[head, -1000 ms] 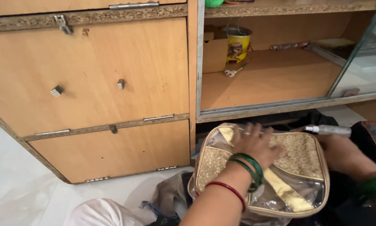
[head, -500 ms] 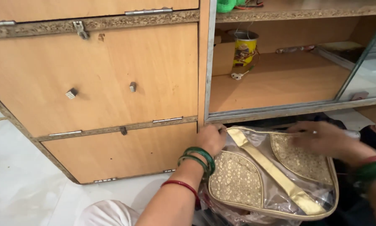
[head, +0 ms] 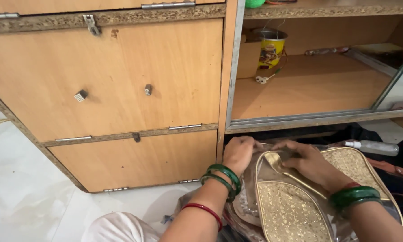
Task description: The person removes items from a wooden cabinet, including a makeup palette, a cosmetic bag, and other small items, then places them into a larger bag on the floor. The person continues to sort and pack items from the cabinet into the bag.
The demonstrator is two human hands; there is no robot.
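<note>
Two hands on pouch. Wooden cabinet behind; gold-and-clear pouch on floor by its lower right corner. Left hand closed, gripping pouch's top left edge. Right hand curled, fingers pinching top rim.

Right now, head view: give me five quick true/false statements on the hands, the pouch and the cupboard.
1. Both hands are on the pouch. True: the left hand grips its top left corner, the right hand rests on its top edge.
2. The pouch is plain black. False: it is clear plastic with gold panels and trim.
3. A yellow can stands on the open shelf. True.
4. The left wrist is bare. False: it wears green bangles and a red bangle.
5. The two cupboard doors left of the shelf hang open. False: both are shut.
</note>
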